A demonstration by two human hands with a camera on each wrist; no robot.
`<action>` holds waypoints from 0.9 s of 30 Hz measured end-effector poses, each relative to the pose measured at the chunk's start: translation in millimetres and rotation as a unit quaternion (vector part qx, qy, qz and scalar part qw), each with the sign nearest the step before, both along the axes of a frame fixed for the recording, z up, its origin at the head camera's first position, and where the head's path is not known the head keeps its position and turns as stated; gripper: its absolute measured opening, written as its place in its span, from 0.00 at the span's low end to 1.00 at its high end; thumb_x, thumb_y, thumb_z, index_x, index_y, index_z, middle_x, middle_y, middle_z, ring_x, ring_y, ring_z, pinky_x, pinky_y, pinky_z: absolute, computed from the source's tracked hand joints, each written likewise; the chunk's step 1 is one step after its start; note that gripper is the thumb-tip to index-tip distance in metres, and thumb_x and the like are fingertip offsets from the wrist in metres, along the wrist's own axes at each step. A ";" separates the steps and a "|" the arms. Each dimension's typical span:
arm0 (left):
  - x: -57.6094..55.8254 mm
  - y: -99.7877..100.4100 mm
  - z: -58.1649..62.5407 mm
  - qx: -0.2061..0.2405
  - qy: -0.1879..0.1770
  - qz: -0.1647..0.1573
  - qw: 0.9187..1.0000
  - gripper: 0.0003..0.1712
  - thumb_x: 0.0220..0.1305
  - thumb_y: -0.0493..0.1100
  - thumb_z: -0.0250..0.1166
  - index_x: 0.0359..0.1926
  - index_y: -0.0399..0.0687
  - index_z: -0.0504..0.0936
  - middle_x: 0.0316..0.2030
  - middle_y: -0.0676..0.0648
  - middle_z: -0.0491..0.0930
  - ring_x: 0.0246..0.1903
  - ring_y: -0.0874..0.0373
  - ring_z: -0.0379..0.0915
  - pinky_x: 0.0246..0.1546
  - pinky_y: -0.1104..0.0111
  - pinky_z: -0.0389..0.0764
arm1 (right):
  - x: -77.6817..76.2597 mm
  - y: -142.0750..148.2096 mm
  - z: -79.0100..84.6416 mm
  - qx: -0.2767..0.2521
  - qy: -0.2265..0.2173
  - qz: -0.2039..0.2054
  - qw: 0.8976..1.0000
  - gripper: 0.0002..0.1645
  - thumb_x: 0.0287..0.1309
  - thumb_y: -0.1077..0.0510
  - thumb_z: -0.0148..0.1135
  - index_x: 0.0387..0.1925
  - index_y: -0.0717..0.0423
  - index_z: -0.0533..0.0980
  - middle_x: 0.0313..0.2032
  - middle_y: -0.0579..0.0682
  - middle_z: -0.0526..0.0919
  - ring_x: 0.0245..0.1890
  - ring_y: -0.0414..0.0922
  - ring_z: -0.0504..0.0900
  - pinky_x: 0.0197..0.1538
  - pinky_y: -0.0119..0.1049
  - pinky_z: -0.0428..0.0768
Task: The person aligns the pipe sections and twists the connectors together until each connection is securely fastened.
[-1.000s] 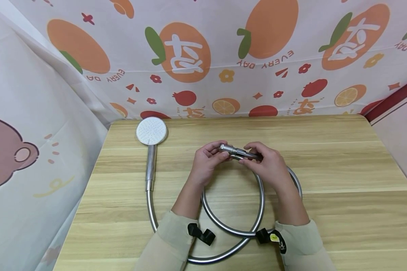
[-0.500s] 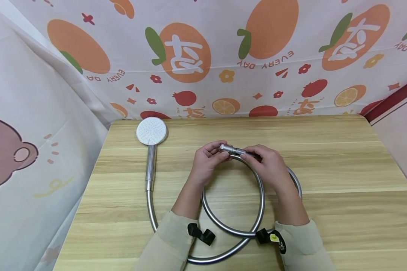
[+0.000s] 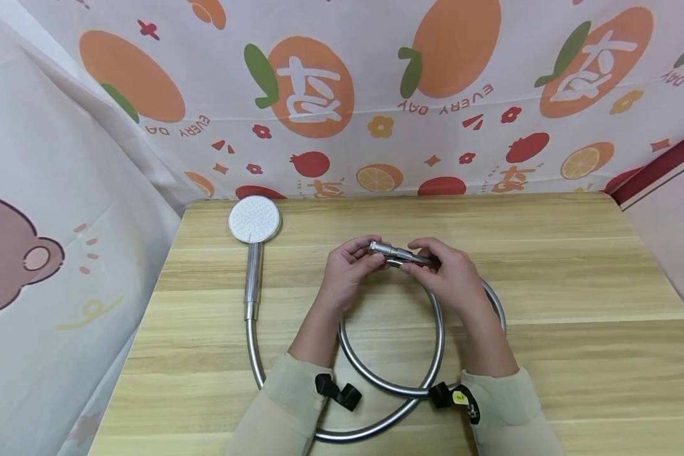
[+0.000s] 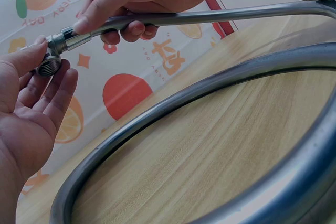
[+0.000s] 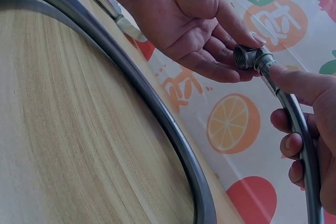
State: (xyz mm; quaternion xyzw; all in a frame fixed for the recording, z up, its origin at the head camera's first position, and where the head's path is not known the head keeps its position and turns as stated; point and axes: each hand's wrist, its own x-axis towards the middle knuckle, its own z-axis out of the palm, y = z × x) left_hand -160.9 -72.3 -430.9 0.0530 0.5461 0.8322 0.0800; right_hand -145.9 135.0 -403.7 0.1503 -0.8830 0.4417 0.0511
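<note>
In the head view my left hand (image 3: 344, 275) pinches a short silver metal fitting (image 3: 381, 248) between thumb and fingers. Both wrist views show the fitting's open, internally threaded mouth (image 4: 49, 66) turned sideways. My right hand (image 3: 449, 272) holds the end of a grey metal shower hose (image 5: 302, 140) where it meets the fitting. Its thumb and forefinger lie at the hose's end sleeve (image 4: 76, 40), while the other fingers curl under the hose. Whether the joint is fully tight cannot be seen.
A shower head (image 3: 254, 220) with a white round face and silver handle (image 3: 254, 272) lies at the left of the wooden table (image 3: 576, 272). The hose loops across the table beneath both forearms. A fruit-print curtain (image 3: 387, 145) hangs behind the far edge.
Half a second ago my right thumb and forefinger were closer together on the sleeve; now they are spread apart slightly, as at one second ago. My left hand stays put on the fitting.
</note>
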 end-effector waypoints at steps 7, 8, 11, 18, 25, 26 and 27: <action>-0.6 0.0 -1.6 -0.002 -0.002 -0.003 1.000 0.25 0.63 0.27 0.63 0.58 0.20 0.69 0.42 0.48 0.86 0.42 0.59 0.83 0.46 0.63 0.86 | 0.9 -0.1 -0.4 0.002 -0.009 -0.002 1.000 0.20 0.52 0.52 0.74 0.46 0.46 0.78 0.32 0.43 0.82 0.29 0.42 0.77 0.32 0.33 0.80; -1.1 0.2 -1.5 -0.002 -0.001 -0.003 1.000 0.24 0.63 0.27 0.64 0.58 0.20 0.69 0.42 0.48 0.86 0.42 0.59 0.83 0.46 0.62 0.85 | 0.6 -0.1 0.0 0.004 -0.005 -0.003 1.000 0.19 0.53 0.53 0.74 0.46 0.47 0.78 0.32 0.43 0.83 0.30 0.42 0.77 0.33 0.33 0.80; -2.1 0.5 -1.6 0.002 0.001 -0.001 1.000 0.24 0.63 0.27 0.64 0.58 0.20 0.70 0.42 0.48 0.86 0.42 0.59 0.83 0.46 0.63 0.86 | -0.4 -0.2 0.7 0.009 0.006 -0.004 1.000 0.18 0.53 0.54 0.74 0.45 0.47 0.78 0.33 0.43 0.84 0.30 0.41 0.78 0.34 0.33 0.81; -1.4 1.1 -0.6 0.005 -0.005 0.002 1.000 0.24 0.63 0.26 0.63 0.58 0.20 0.69 0.41 0.49 0.86 0.41 0.59 0.83 0.44 0.64 0.86 | -0.2 0.7 0.7 0.019 0.004 0.003 1.000 0.15 0.59 0.48 0.69 0.46 0.48 0.81 0.37 0.43 0.85 0.33 0.41 0.79 0.37 0.36 0.81; -2.4 0.9 -1.5 0.003 0.001 0.000 1.000 0.24 0.62 0.27 0.63 0.58 0.20 0.69 0.42 0.48 0.86 0.42 0.59 0.83 0.46 0.62 0.86 | 0.4 1.9 4.3 0.018 -0.011 0.004 1.000 0.22 0.64 0.41 0.61 0.53 0.47 0.80 0.37 0.44 0.84 0.34 0.42 0.77 0.38 0.38 0.79; -2.7 0.9 -1.8 0.002 0.002 0.000 1.000 0.24 0.62 0.27 0.64 0.58 0.19 0.69 0.42 0.48 0.86 0.42 0.59 0.83 0.46 0.62 0.86 | 0.1 1.8 4.5 0.020 -0.010 0.003 1.000 0.23 0.63 0.42 0.63 0.55 0.47 0.79 0.36 0.44 0.84 0.33 0.43 0.77 0.37 0.38 0.79; -2.8 1.0 -1.9 0.002 0.002 0.000 1.000 0.25 0.62 0.27 0.63 0.58 0.19 0.69 0.42 0.48 0.86 0.42 0.59 0.83 0.46 0.63 0.86 | -0.2 1.6 4.5 0.022 -0.009 0.002 1.000 0.24 0.61 0.43 0.65 0.56 0.47 0.78 0.35 0.45 0.83 0.32 0.43 0.77 0.36 0.37 0.79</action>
